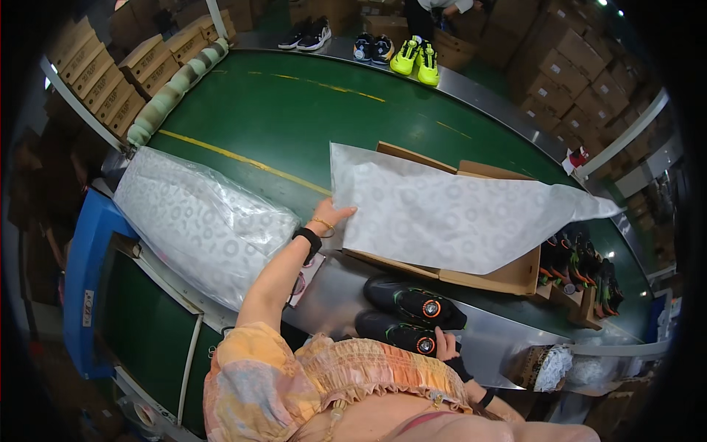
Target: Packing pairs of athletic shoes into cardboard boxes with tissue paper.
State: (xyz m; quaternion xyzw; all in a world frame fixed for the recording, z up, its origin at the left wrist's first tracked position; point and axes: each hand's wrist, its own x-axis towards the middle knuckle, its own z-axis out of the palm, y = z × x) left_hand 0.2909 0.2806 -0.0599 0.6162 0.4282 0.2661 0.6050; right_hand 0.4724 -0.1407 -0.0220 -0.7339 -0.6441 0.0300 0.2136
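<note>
My left hand (335, 212) pinches the left edge of a white patterned sheet of tissue paper (434, 210). The sheet lies spread over an opened brown cardboard shoebox (479, 281), hiding most of its inside. On the metal ledge in front of me rest two black shoes with green trim and round orange dials, a farther shoe (398, 297) and a nearer shoe (394, 333). The fingers of my right hand (446, 345) are closed on the right end of the nearer shoe.
A stack of tissue sheets (206, 221) lies at the left, beside a blue panel (88, 287). Behind the box runs a green conveyor belt (287, 110). Neon yellow shoes (416, 61) stand on its far edge, near another person. More dark shoes (571, 261) are at the right.
</note>
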